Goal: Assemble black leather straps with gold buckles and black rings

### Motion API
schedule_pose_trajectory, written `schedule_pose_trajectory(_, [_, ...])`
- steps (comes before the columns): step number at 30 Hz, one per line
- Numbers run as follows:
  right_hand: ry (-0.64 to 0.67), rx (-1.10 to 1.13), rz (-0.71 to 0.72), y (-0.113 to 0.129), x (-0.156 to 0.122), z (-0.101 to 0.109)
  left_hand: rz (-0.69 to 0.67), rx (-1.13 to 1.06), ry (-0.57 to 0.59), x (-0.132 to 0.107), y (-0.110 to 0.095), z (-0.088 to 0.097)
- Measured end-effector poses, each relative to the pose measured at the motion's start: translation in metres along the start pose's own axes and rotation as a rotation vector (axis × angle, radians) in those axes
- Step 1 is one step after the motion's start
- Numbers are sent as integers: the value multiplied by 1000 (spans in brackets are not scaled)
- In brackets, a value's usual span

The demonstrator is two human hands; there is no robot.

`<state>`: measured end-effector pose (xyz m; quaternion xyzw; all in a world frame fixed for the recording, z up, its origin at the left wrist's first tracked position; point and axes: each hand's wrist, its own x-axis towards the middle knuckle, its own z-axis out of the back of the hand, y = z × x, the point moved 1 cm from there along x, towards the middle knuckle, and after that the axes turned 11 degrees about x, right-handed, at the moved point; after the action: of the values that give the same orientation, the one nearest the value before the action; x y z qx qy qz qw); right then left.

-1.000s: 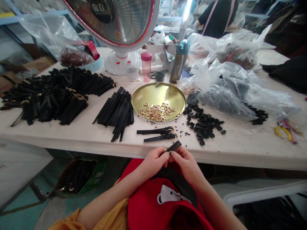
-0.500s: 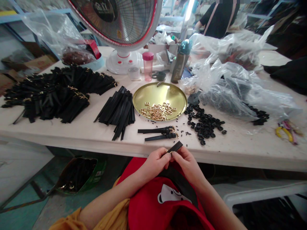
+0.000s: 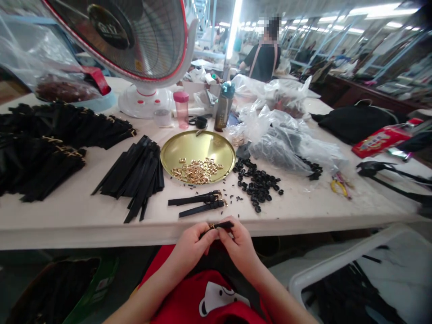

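My left hand (image 3: 191,246) and my right hand (image 3: 238,243) meet just below the table's front edge, both pinched on a short black strap (image 3: 222,224) with a small gold buckle (image 3: 212,226) at its left end. Two finished black straps with gold buckles (image 3: 199,204) lie on the table just beyond my hands. A round gold tray (image 3: 189,146) behind them holds several loose gold buckles (image 3: 196,169). A fan of plain black straps (image 3: 135,173) lies left of the tray. Several black rings (image 3: 257,181) are scattered to its right.
A big heap of finished black straps (image 3: 43,144) covers the table's left side. A desk fan (image 3: 135,49), a pink cup (image 3: 182,109) and a bottle (image 3: 224,104) stand at the back. Clear plastic bags (image 3: 286,135) lie right. A person in black (image 3: 263,56) works behind.
The camera has swung up and to the right, so the table shifts left in view. The strap in my hands has turned from pointing up-right to lying nearly level.
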<state>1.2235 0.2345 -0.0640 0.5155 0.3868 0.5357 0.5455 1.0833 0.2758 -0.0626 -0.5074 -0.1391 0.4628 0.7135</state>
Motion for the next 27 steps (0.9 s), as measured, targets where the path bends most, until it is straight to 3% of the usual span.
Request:
schedule_pose_trajectory(3, [48,-4,-12,-5,2,1,45,-76,16,12,3,-1])
schedule_pose_trajectory(6, [152,-72,-43,-10,5,9,14,-14,-3,21,0,1])
schedule_pose_trajectory(8, [196,-112,-79,-13,13,24,-31,82,37,25,-4,3])
schedule_pose_trajectory(10, [121,-189,-103,-16,32,47,-29,132,58,29,-8,6])
schedule_pose_trajectory(14, [-85,-622,-4,-26,90,87,31,153,-17,38,-13,11])
schedule_pose_trajectory(17, [-41,-1035,-21,-37,128,93,25,126,-10,40,-13,12])
schedule_pose_trajectory(20, [15,-1218,-35,-46,142,87,29,106,-28,38,-9,13])
schedule_pose_trajectory(24, [-23,-995,-7,-43,131,80,9,113,-106,33,-7,18])
schedule_pose_trajectory(27, [-60,-464,-103,-30,110,71,-20,87,-173,30,-15,21])
